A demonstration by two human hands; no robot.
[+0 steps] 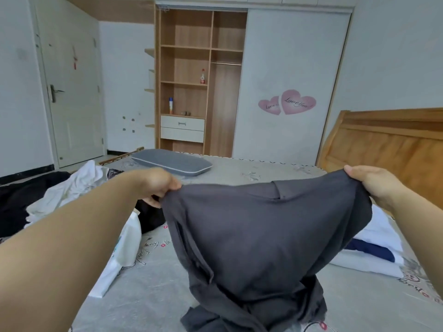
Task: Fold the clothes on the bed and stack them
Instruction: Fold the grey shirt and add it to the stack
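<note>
A dark grey garment (259, 236) hangs in the air over the bed (148, 291), its lower part bunched on the sheet. My left hand (158, 185) pinches its upper left edge and my right hand (369, 183) grips its upper right corner, stretching the top edge between them. To the right lies a folded stack of white and navy clothes (374, 252). On the left a heap of loose white clothes (72, 190) lies with black clothes (14, 202) beside it. A white printed garment (119, 257) lies under my left forearm.
A grey pillow (172, 161) lies at the far side of the bed. The wooden headboard (388, 144) stands on the right. Behind are an open wardrobe with shelves (191, 80) and a white door (72, 92) on the left.
</note>
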